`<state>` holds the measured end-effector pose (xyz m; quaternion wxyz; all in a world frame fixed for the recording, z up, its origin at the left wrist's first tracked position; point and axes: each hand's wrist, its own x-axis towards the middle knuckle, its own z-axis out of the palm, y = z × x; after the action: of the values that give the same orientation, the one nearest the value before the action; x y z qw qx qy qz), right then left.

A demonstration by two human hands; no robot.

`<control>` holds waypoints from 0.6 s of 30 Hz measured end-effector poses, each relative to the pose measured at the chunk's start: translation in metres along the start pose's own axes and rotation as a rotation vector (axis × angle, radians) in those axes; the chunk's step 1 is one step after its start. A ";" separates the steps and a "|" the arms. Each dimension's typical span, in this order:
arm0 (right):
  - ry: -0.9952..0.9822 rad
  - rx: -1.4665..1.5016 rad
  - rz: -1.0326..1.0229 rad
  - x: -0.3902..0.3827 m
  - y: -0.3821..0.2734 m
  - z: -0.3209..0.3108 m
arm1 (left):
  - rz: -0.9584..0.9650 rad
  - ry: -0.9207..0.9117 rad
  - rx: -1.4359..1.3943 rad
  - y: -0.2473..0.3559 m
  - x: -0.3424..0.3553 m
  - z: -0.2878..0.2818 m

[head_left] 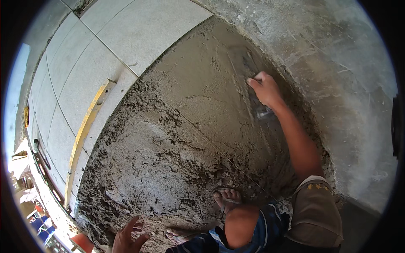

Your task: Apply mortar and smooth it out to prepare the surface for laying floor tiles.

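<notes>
My right hand (266, 89) is closed around the handle of a trowel (265, 113), which lies against the wet mortar (198, 80) near the wall. Its blade is dark and smeared by motion, so its outline is hard to make out. Smooth mortar spreads to the left of the trowel, while the nearer part of the bed is rough and lumpy. Low at the left, my left hand (126, 238) hovers over the rough mortar with its fingers apart and nothing in them.
Large grey tiles (130, 33) cover the floor at the left, with a yellow spirit level (81, 137) lying on them. A thin string (236, 166) crosses the mortar. A grey concrete wall (346, 97) rises at the right. My sandalled foot (228, 198) stands in the mortar.
</notes>
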<state>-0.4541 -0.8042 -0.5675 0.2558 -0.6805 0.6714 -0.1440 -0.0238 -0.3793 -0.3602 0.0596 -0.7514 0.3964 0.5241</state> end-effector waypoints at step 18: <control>-0.319 -0.513 -0.578 0.014 -0.047 -0.004 | 0.041 0.028 -0.154 -0.017 -0.008 -0.001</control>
<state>-0.4157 -0.8200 -0.5406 0.1281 -0.8963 0.4189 0.0693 -0.0131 -0.3633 -0.3587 -0.0147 -0.7527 0.3712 0.5435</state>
